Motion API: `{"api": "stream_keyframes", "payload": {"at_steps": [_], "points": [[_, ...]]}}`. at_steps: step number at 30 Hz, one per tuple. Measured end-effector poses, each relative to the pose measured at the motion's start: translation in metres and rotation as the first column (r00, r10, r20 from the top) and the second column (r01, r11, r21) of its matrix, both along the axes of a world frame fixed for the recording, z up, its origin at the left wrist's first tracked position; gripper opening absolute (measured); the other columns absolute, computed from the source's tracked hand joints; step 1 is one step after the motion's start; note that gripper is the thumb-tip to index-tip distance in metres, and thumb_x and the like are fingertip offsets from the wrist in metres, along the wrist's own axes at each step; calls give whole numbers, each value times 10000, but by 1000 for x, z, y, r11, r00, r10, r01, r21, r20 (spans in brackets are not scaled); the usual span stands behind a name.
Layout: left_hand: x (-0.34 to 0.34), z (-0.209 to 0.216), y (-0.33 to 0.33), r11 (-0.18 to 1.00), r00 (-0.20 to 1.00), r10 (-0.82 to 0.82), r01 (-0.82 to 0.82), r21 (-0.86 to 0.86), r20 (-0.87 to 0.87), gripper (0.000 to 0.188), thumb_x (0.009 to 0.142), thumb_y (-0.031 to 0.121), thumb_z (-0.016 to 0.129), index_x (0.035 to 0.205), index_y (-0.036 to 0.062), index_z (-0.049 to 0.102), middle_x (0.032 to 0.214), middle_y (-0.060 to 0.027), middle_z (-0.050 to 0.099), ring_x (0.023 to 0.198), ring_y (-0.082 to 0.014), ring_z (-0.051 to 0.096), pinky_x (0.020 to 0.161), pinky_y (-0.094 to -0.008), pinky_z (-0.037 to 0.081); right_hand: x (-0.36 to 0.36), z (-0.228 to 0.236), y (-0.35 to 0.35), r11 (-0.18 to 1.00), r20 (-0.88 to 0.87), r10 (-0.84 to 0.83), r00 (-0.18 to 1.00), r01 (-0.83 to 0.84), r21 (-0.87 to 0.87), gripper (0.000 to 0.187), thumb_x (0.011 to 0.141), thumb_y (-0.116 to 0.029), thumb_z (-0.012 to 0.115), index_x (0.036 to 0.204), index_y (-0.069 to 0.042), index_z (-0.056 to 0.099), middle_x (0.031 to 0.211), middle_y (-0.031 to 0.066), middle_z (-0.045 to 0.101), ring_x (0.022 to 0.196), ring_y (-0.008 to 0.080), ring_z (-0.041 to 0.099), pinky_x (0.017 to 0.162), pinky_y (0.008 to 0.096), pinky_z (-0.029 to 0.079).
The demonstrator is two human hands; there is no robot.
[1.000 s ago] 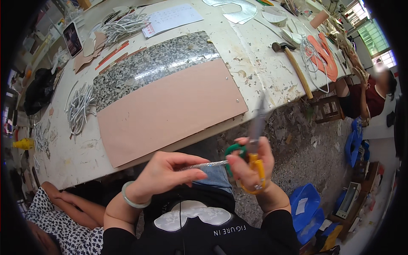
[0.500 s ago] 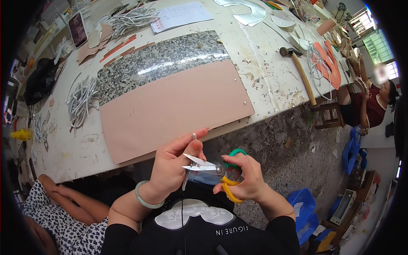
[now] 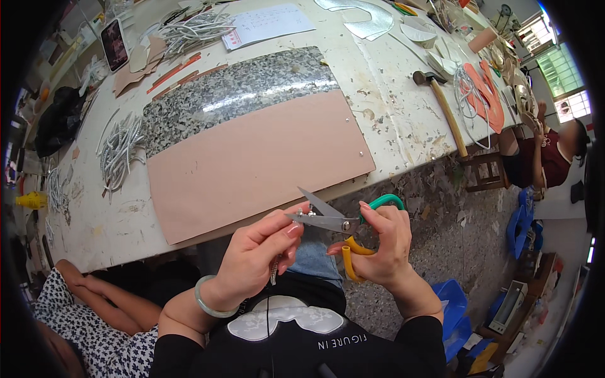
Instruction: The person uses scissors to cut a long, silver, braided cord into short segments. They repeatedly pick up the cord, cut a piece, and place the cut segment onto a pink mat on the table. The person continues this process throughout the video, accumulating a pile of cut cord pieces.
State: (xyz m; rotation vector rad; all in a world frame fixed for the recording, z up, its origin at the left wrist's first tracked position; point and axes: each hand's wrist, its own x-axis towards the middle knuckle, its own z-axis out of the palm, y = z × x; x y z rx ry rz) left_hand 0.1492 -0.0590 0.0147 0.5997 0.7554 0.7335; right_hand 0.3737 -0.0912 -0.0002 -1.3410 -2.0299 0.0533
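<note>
In front of my chest, my left hand (image 3: 255, 252) pinches a thin silvery strip (image 3: 273, 276), whose tail hangs below the fingers. Its upper end is small and partly hidden at my fingertips. My right hand (image 3: 389, 246) grips a pair of scissors (image 3: 337, 223) with one green and one yellow handle. The blades are spread, their tips pointing left, and the lower one lies right beside my left fingertips and the strip's end. Both hands are just off the table's front edge, near a pinkish-beige sheet (image 3: 258, 160) lying over a speckled stone slab (image 3: 239, 88).
Bundles of silvery cords (image 3: 121, 151) lie at the left and the back of the table. A hammer (image 3: 447, 110) rests by the right edge, near orange pieces (image 3: 485, 94). A phone (image 3: 114, 45) stands at the back left. Other people sit at lower left and far right.
The scissors have moved up and right with my right hand, and their blades are spread wider. My left hand has shifted slightly, its fingers now closer together around the strip.
</note>
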Motion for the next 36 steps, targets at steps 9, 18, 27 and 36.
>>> {"api": "stream_keyframes", "payload": {"at_steps": [9,18,27,36], "points": [[2,-2,-5,992,993,112,-109,56,-44,285,901,27,575,1177,-45,577,833,-80,624,647,-85,560,510,-199,439,3,-1,2,997,117,-11,993,1,83,723,581,-376,848,1160,-63,548,809,46,471,662,202,461,619,347,311],[1,-2,8,976,991,102,-83,-203,87,318,886,108,596,1170,-29,558,778,22,510,536,-19,349,450,-175,266,10,3,-3,993,111,-104,988,97,62,747,572,-399,844,1177,-80,543,846,45,487,717,200,472,672,355,296],[34,-23,11,986,993,-71,55,-159,-94,172,845,166,697,860,0,654,596,49,504,458,-9,308,417,-191,198,27,3,-20,995,281,-88,956,97,-18,752,594,-449,816,1213,-121,544,885,44,486,787,211,466,708,380,289],[62,-38,6,917,877,-392,397,-39,-277,278,921,279,603,867,14,670,657,52,507,544,6,357,473,-184,290,75,11,-58,920,188,-380,906,391,-22,821,487,-312,896,1170,-49,526,929,63,530,830,237,502,767,376,331]]}}
